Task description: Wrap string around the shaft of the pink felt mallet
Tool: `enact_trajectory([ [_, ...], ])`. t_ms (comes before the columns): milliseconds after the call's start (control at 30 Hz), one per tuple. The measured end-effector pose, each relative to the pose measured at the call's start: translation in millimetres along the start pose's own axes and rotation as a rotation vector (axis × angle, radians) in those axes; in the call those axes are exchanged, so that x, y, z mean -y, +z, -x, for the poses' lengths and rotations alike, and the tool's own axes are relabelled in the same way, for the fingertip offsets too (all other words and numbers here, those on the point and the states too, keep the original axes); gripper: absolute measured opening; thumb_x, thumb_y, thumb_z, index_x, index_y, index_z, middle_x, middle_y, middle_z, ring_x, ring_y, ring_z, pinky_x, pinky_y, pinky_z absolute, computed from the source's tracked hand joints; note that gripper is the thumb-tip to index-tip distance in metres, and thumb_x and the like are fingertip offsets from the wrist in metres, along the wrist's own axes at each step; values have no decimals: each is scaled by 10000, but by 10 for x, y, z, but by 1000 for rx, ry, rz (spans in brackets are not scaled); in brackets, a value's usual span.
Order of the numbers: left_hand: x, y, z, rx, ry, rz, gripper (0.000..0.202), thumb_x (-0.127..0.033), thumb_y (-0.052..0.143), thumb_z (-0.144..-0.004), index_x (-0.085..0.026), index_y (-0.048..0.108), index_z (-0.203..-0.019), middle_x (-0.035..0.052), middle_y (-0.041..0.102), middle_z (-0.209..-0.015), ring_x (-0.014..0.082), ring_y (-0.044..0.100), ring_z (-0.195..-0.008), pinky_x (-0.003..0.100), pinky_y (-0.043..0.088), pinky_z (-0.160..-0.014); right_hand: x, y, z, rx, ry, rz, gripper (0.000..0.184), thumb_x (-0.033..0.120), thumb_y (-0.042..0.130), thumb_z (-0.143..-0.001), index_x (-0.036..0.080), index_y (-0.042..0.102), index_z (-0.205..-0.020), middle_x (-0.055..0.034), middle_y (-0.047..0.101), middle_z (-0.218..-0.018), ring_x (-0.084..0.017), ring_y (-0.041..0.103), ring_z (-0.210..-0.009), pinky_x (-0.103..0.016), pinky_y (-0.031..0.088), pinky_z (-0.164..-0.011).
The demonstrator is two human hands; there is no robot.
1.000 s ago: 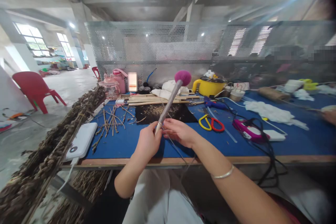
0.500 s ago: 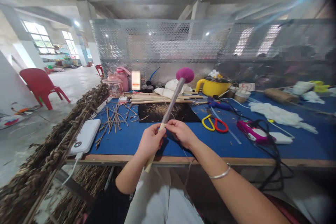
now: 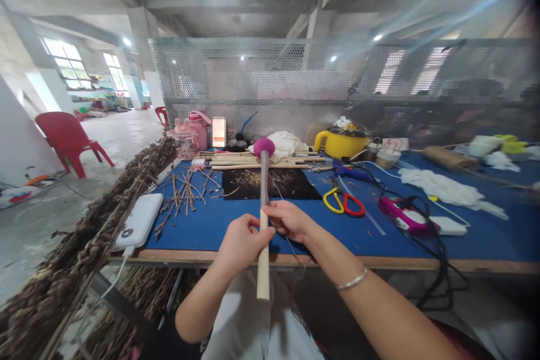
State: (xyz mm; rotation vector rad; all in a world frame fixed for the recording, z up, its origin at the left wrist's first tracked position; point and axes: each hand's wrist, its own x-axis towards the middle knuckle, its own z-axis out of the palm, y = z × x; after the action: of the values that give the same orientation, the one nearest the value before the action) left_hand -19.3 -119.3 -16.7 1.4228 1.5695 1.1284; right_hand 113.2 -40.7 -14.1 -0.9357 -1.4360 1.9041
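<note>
I hold a wooden stick [image 3: 263,270] with a grey-wrapped upper part and a round magenta head [image 3: 264,147] pointing away from me. My left hand [image 3: 239,242] is closed round the bare wood near its middle. My right hand [image 3: 288,218] pinches the stick just where the grey wrapping ends, and a thin grey thread [image 3: 295,253] trails down from it. Both hands hover over the front edge of the blue table [image 3: 202,225].
On the table lie scissors with yellow and red handles [image 3: 342,202], a black mat [image 3: 270,183], loose twigs [image 3: 183,191], bamboo sticks [image 3: 253,163], a yellow pot [image 3: 341,142], white cloth [image 3: 442,187], a pink tool with black cables [image 3: 405,219] and a white power bank [image 3: 137,224]. Dry branches [image 3: 84,247] pile at the left.
The stick has swung from leaning right to pointing straight ahead and lower. More bare wood now sticks out toward me below my left hand.
</note>
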Motion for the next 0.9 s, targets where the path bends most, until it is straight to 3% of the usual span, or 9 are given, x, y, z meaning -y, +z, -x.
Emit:
enact_trajectory([
  [133,18,2,37,141,-123,240,300,-403,662,-642,-152,515,-716,-55,483,-475,59,420,-378,166,304,-385,35,40,99,-26,79,-32,318,370,690,-638,152,465,-691,122,254,-402,-10,125,-339,-171,36,-331],
  [267,-20,-24,109,342,-180,599,317,-425,621,-689,-136,513,-761,9,591,-596,81,540,-462,181,409,-465,76,12,159,66,124,-144,281,326,678,-663,143,469,-705,121,249,-431,1,119,-350,-147,34,-338],
  [333,-30,-32,123,410,-213,659,318,-422,598,-709,-129,530,-810,41,623,-659,101,583,-517,187,429,-486,79,-8,148,73,128,-138,277,315,678,-665,141,464,-691,117,265,-430,3,122,-347,-146,37,-335],
  [400,-15,-18,108,397,-231,612,336,-430,586,-718,-133,526,-863,35,620,-655,110,586,-513,193,426,-466,65,-16,122,59,130,-104,276,318,676,-664,143,464,-689,116,273,-420,0,126,-340,-150,38,-332],
  [567,56,60,-20,107,-82,347,381,-418,688,-633,-146,507,-830,-71,486,-482,49,432,-362,149,295,-359,28,-3,79,42,107,-26,294,368,671,-663,150,481,-720,109,304,-423,-10,149,-335,-167,49,-333],
  [767,16,41,-116,188,-154,404,322,-370,674,-654,-151,489,-800,0,610,-585,119,583,-470,212,449,-446,136,-74,40,44,80,194,335,441,662,-650,153,502,-712,118,263,-414,-24,136,-355,-192,55,-350],
  [900,50,49,-106,177,-148,396,320,-330,654,-676,-154,486,-882,-3,613,-580,122,578,-440,220,460,-420,182,-183,-21,17,-16,453,337,440,658,-644,133,520,-631,94,323,-428,-26,202,-383,-204,98,-381],
])
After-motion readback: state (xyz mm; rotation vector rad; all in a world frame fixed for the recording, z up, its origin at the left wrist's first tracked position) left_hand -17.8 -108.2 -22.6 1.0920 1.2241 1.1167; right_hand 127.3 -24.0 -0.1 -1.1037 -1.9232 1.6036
